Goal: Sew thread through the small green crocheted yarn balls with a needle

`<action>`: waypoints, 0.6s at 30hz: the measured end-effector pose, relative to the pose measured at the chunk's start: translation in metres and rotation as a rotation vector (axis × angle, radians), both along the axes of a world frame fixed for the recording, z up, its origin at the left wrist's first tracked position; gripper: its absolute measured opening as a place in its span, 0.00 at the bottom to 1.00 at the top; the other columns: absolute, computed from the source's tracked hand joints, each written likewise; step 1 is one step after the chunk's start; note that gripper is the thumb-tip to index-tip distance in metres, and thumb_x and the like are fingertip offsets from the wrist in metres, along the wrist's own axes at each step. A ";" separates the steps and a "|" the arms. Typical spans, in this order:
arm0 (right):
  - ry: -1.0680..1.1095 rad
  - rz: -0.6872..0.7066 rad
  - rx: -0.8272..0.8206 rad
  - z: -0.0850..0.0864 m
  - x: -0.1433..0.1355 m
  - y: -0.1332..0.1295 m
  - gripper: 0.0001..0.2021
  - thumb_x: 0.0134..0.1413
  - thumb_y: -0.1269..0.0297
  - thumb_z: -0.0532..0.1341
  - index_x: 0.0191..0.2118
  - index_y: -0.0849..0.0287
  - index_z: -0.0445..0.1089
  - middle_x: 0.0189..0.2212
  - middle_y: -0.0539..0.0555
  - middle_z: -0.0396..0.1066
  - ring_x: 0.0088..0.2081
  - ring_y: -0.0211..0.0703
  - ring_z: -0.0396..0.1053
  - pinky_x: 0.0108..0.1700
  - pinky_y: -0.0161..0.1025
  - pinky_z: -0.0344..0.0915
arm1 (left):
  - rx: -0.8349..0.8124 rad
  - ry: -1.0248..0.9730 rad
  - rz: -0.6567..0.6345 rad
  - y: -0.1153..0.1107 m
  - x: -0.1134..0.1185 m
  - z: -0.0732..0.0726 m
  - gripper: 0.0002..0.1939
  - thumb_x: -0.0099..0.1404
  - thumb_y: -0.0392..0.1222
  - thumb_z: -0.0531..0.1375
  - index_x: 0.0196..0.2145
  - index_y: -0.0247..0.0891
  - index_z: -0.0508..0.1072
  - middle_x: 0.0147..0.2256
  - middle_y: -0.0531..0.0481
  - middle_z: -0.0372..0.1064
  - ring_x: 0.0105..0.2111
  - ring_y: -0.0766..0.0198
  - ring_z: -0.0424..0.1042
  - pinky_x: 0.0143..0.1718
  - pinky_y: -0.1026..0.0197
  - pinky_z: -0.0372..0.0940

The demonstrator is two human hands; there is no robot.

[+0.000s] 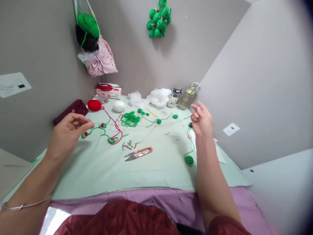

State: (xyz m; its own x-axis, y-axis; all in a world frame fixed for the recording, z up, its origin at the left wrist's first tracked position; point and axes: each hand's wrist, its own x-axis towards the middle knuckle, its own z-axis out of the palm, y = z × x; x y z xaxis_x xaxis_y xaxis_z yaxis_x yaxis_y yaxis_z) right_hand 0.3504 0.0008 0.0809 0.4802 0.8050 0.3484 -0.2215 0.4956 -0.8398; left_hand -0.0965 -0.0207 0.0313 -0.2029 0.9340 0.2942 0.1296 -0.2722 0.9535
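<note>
While two hands (66, 132) (202, 120) hover apart, the left pinches one strand (109, 124).

Red dots pattern the pink bag (104, 58) (the snips' handle (147, 150): orange).

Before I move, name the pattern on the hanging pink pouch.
The pouch has red dots, clearest in the head view.

I have bare tabletop (105, 176) between the left forearm (34, 181) and right forearm (212, 176), on the near side of the snips (140, 156). Farther in, yarn clippings (130, 144), loose green yarn (130, 119) and a red strand (121, 132) clutter my path, with a thin thread (110, 124) by the left hand (69, 130); white stuffing (159, 97), a pen holder (172, 99) and a bottle (187, 99) block the back
</note>
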 end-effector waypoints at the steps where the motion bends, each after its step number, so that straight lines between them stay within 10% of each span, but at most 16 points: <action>1: 0.063 -0.011 0.000 0.001 0.010 0.001 0.09 0.49 0.72 0.68 0.39 0.59 0.73 0.32 0.50 0.76 0.20 0.24 0.56 0.20 0.22 0.54 | -0.009 0.033 -0.012 -0.001 -0.006 -0.002 0.11 0.58 0.38 0.68 0.35 0.38 0.69 0.32 0.60 0.72 0.36 0.70 0.71 0.46 0.61 0.62; 9: 0.363 -0.138 0.013 0.006 0.047 -0.005 0.07 0.63 0.77 0.59 0.33 0.62 0.69 0.30 0.48 0.73 0.21 0.21 0.62 0.19 0.17 0.58 | -0.136 0.273 -0.128 -0.008 -0.020 -0.014 0.13 0.55 0.50 0.68 0.35 0.43 0.73 0.34 0.55 0.71 0.36 0.63 0.67 0.39 0.63 0.62; 18: 0.071 -0.425 -0.004 0.012 0.069 -0.015 0.07 0.57 0.67 0.65 0.41 0.60 0.72 0.21 0.43 0.63 0.18 0.24 0.56 0.17 0.22 0.49 | -0.241 0.478 -0.469 -0.013 -0.006 0.000 0.15 0.58 0.58 0.65 0.38 0.50 0.81 0.42 0.55 0.78 0.48 0.54 0.72 0.50 0.59 0.62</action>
